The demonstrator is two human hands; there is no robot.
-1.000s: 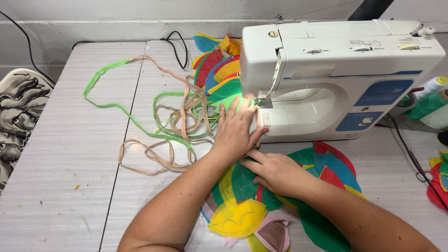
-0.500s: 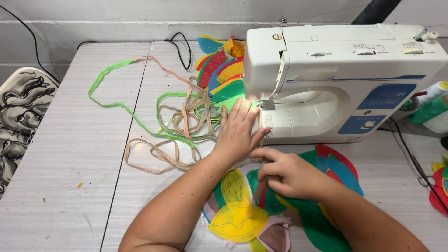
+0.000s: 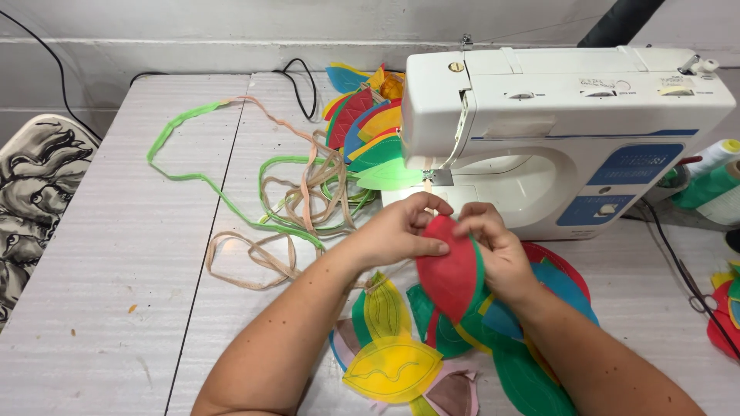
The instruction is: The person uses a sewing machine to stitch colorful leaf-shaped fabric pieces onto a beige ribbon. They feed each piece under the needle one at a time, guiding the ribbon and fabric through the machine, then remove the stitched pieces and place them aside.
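the left hand [image 3: 397, 231] and the right hand [image 3: 493, 250] both pinch a red cloth leaf [image 3: 449, 279] by its top edge, just in front of the white sewing machine [image 3: 555, 123] and above the tabletop [image 3: 116, 254]. the leaf looks thin, light and floppy, so it would bend easily. holding it at the edges, near the green trim, seems best. more coloured leaves [image 3: 393, 370] lie underneath.

A pale grey table [image 3: 116, 254] carries a white sewing machine [image 3: 563, 131]. Green and tan fabric strips [image 3: 293, 200] and coloured fabric leaves [image 3: 393, 370] lie on it.
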